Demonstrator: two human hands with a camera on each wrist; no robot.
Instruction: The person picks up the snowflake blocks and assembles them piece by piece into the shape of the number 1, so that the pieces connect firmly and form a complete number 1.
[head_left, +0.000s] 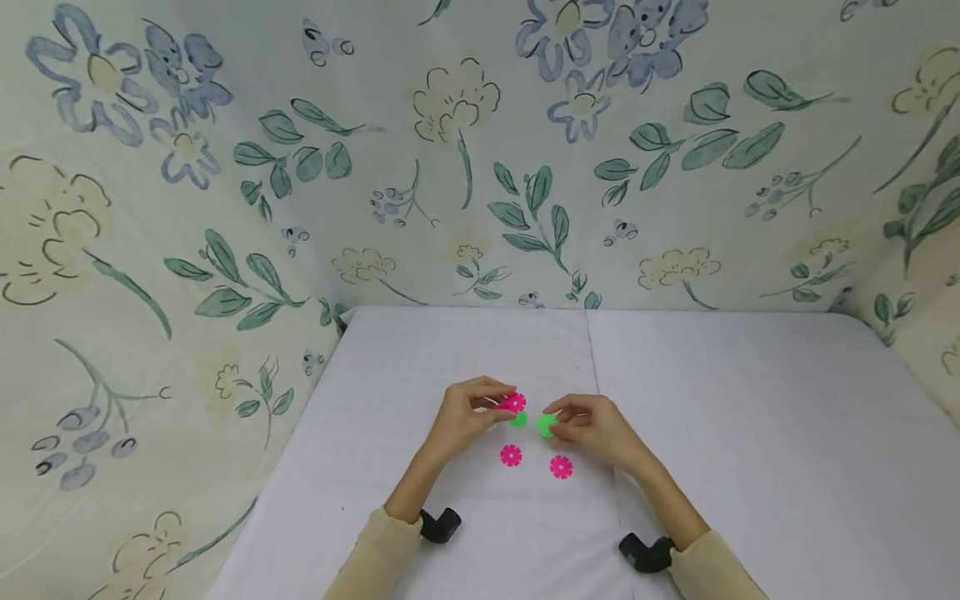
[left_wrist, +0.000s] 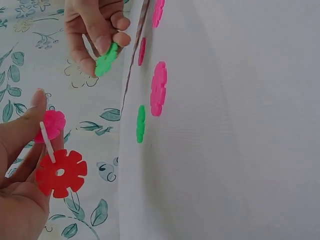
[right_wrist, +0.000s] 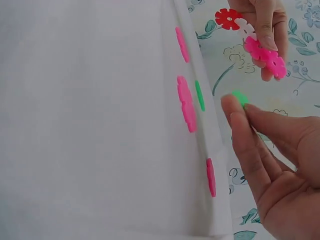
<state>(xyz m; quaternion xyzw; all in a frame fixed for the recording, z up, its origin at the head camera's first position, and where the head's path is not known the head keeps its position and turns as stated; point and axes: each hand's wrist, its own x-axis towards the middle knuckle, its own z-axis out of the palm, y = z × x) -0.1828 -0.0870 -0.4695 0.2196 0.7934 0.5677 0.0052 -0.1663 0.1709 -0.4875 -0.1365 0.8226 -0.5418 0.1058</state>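
— Fingers of the left hand (head_left: pixel 463 411): pinching a linked chain of pink, white and red flower discs (right_wrist: pixel 254 50) above the desk (head_left: pixel 750 417), nearer its left edge than its right.
— And opposite?
— Fingers of the right hand (head_left: pixel 597 429): grasping one green disc (left_wrist: pixel 106 61); loose discs (head_left: pixel 557 472) on the desk below.
— Likely failure?
— Perhaps parting of the chain, if pushed with slots misaligned; or dropping of the green disc, from too slight a pinch.

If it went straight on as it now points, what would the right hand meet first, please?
The right hand would probably meet the pink notched disc in the left hand, though depth is unclear; the loose green disc lies lower, on the white cloth.
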